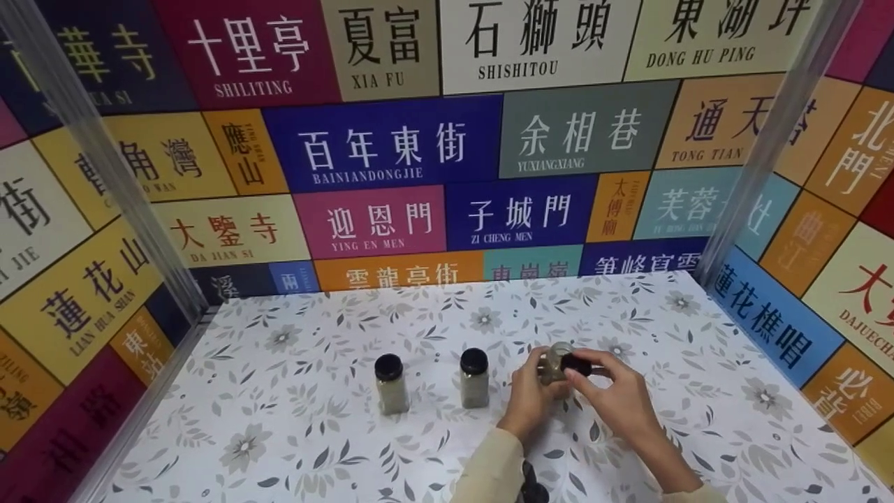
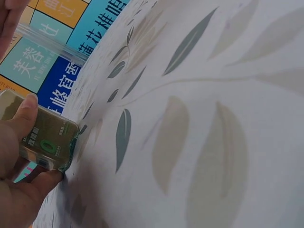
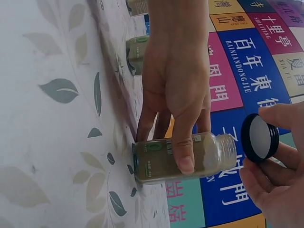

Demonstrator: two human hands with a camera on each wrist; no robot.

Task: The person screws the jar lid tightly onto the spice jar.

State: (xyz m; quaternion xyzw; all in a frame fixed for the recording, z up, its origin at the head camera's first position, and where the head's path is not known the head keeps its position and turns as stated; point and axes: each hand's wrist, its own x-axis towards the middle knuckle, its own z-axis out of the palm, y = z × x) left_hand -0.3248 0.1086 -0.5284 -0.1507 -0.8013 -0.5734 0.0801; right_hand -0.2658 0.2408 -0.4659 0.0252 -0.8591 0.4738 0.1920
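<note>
My left hand (image 1: 529, 398) grips a clear glass spice jar (image 3: 204, 156) round its body, fingers and thumb on opposite sides. The jar stands on the table, its threaded mouth uncovered and greyish-brown powder inside. A label with a green mark shows on its side in the left wrist view. In my right hand (image 1: 624, 395) a black screw lid (image 3: 260, 137) with a pale lining is pinched between thumb and fingers. The lid is apart from the jar, tilted with its inside facing the jar's mouth.
Two similar jars with black lids on, a middle jar (image 1: 475, 381) and a left jar (image 1: 391, 388), stand upright to the left of my hands. White floral cloth (image 1: 335, 447) covers the table. Colourful panels with printed signs (image 1: 377, 143) surround it behind and at both sides.
</note>
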